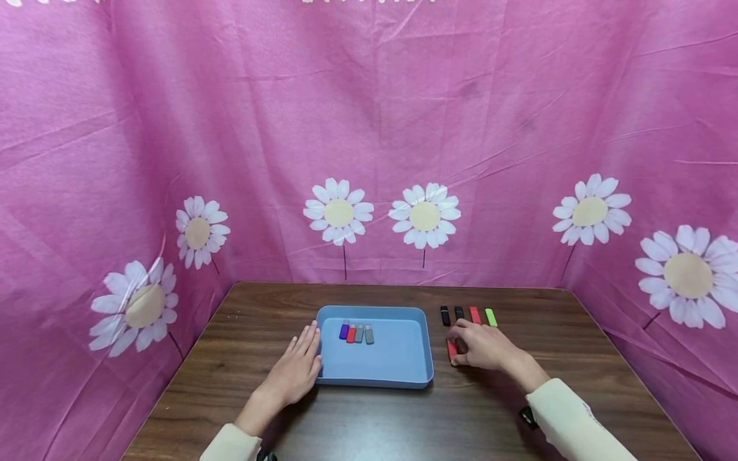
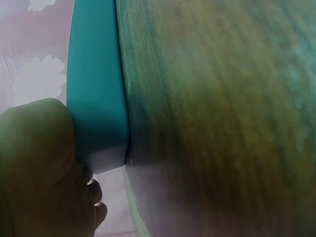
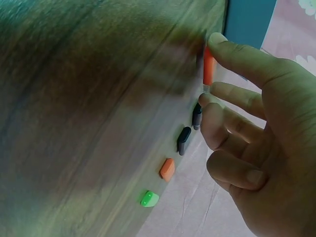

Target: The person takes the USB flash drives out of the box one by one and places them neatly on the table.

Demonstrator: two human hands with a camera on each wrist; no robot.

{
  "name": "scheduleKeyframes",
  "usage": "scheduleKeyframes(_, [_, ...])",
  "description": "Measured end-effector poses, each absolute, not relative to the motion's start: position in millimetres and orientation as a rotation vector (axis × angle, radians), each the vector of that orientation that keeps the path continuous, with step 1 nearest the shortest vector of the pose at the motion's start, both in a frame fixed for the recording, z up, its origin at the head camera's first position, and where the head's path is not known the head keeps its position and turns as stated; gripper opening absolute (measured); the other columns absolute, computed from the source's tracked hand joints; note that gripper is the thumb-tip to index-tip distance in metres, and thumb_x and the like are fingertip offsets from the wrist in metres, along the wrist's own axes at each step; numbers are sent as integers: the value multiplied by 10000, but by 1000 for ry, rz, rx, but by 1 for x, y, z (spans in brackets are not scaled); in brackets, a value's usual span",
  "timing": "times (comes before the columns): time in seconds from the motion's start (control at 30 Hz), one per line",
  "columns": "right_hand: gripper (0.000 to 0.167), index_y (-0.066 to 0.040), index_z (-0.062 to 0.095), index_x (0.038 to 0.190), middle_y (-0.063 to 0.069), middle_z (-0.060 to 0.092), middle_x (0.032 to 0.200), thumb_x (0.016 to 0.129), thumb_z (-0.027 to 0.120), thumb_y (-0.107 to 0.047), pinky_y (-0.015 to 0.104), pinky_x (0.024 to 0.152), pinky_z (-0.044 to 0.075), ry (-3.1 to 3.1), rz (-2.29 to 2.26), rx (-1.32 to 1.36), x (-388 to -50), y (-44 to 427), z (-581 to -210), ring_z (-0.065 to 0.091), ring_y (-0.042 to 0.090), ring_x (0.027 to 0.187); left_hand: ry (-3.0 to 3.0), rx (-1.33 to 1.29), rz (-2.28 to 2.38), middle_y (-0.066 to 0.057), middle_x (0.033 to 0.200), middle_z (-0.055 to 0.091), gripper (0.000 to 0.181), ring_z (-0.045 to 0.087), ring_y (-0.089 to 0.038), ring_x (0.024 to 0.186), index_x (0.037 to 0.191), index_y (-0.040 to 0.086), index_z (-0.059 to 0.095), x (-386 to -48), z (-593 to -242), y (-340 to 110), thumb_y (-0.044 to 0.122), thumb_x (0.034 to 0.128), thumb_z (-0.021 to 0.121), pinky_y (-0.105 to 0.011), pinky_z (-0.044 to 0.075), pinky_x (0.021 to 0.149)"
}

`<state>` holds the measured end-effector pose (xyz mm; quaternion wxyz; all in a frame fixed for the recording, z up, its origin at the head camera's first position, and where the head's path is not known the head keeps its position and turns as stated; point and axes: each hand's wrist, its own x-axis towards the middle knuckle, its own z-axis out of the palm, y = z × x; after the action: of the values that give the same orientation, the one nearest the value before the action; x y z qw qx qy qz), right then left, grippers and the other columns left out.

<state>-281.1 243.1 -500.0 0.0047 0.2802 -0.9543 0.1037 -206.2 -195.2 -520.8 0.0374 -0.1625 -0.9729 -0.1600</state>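
Observation:
A light-blue rectangular tray [image 1: 398,358] lies on the table, with a purple USB stick [image 1: 344,332], a red one [image 1: 351,335] and two grey ones [image 1: 369,336] in a row inside it. My left hand [image 1: 295,370] rests against the tray's left wall, its fingers straight; the left wrist view shows it beside the tray's outer side [image 2: 98,79]. To the right of the tray, my right hand [image 1: 484,346] pinches a red USB stick [image 3: 208,68] by its ends between thumb and finger, low over the tabletop.
Behind my right hand is a row of USB sticks: a black one [image 1: 445,315], another black one [image 1: 459,312], a red one [image 1: 475,314] and a green one [image 1: 491,317]. A pink curtain [image 1: 380,128] with daisies surrounds the wooden table [image 1: 375,416] on its far side and flanks.

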Motion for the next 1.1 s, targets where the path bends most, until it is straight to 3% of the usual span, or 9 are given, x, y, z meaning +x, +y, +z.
scheduleKeyframes(0.73, [509,-160,766,1219,-72,652,1082,807,924,-413,301,646,490,-3017,303,860,-282,244,-505,518,43,731,-3013,-485,-483,-247,1744,259,582,274,-414,1624,1613,-101,342,-207,-521,-196,203,1132,462,-595,275,1313])
scheduleKeyframes(1.1, [503,-170,760,1213,-72,635,1085,811,921,-426,271,611,455,-2988,346,885,-280,246,-500,501,28,711,-3016,-483,-485,-246,1745,256,583,270,-414,1625,1615,-101,339,-207,-520,-196,201,1131,461,-592,270,1316])
